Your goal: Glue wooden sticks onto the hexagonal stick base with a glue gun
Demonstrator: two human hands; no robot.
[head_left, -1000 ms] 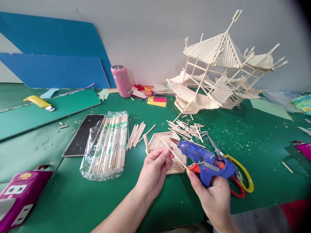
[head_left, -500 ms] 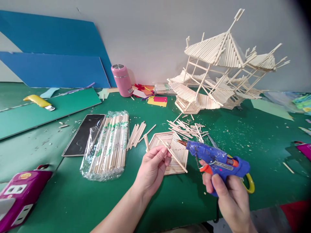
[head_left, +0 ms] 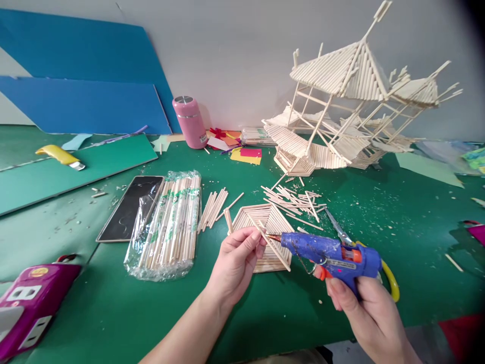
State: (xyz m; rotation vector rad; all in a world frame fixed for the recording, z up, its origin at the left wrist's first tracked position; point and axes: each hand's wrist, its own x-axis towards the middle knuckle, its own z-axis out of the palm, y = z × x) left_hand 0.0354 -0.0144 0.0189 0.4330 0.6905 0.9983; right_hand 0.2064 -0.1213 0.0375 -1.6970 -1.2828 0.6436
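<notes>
My left hand (head_left: 240, 260) pinches a thin wooden stick (head_left: 276, 249) above a hexagonal piece made of sticks (head_left: 265, 260). In my right hand (head_left: 364, 308) is a blue glue gun (head_left: 329, 255) with an orange trigger. Its brown nozzle points left and sits close to the stick by my left fingertips; whether they touch I cannot tell. Behind the hexagonal piece lie loose short sticks (head_left: 291, 201), and a neat row of sticks (head_left: 213, 210) lies to its left.
A stick-built model pavilion (head_left: 341, 76) stands at the back right. Scissors (head_left: 337, 227) lie behind the glue gun. Left are wrapped sticks (head_left: 172, 227), a black tablet-like slab (head_left: 129, 212), a yellow cutter (head_left: 58, 154) and a purple power strip (head_left: 36, 303). A pink bottle (head_left: 190, 124) stands behind.
The glue gun in my right hand has moved left and slightly down, bringing its nozzle to the stick. My left hand has stayed nearly still.
</notes>
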